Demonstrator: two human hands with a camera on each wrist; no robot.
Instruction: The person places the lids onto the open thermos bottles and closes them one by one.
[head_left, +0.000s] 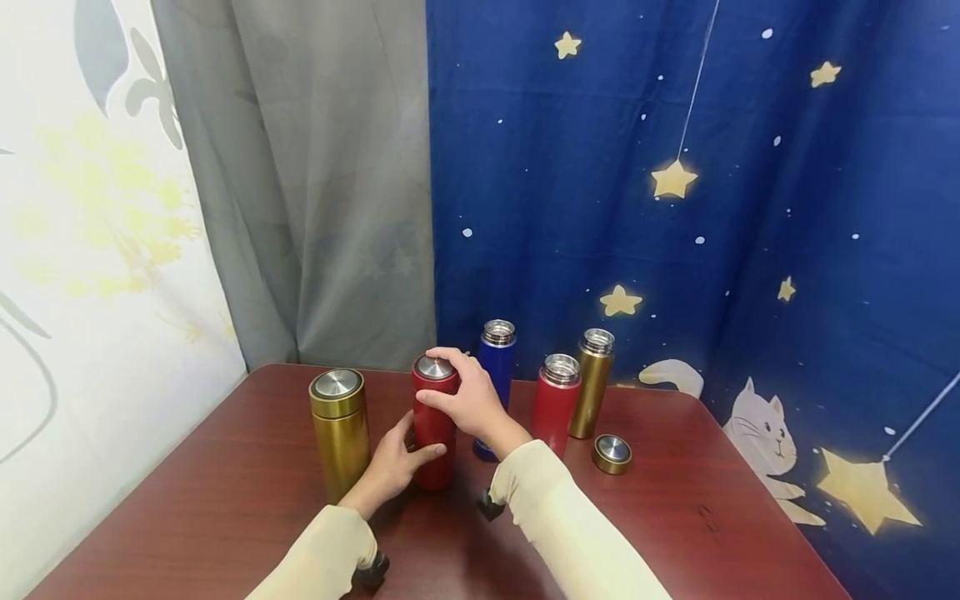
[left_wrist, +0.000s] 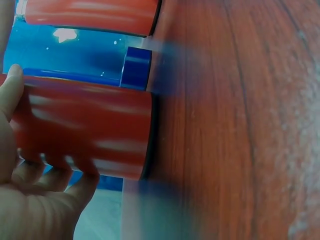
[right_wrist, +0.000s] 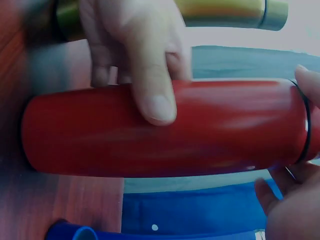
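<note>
A lidded red thermos flask [head_left: 435, 425] stands upright on the table, between my two hands. My left hand [head_left: 395, 467] grips the flask's body from the left, its thumb lying across the front. In the left wrist view, the fingers of that hand curl round the red wall. Up at the top, my right hand [head_left: 471, 398] holds the steel-topped lid [head_left: 435, 367], thumb in front and fingers behind. The right wrist view shows the dark seam between lid and body, with the right fingers [right_wrist: 300, 200] around that end.
To the left stands a wide gold flask [head_left: 341, 450] with its lid on. Behind and right are uncapped flasks: a blue one [head_left: 497, 362], a red one [head_left: 553, 412] and a slim gold one [head_left: 592, 387]. A loose gold lid [head_left: 612, 455] lies on the reddish table [head_left: 675, 517]. Curtains hang behind.
</note>
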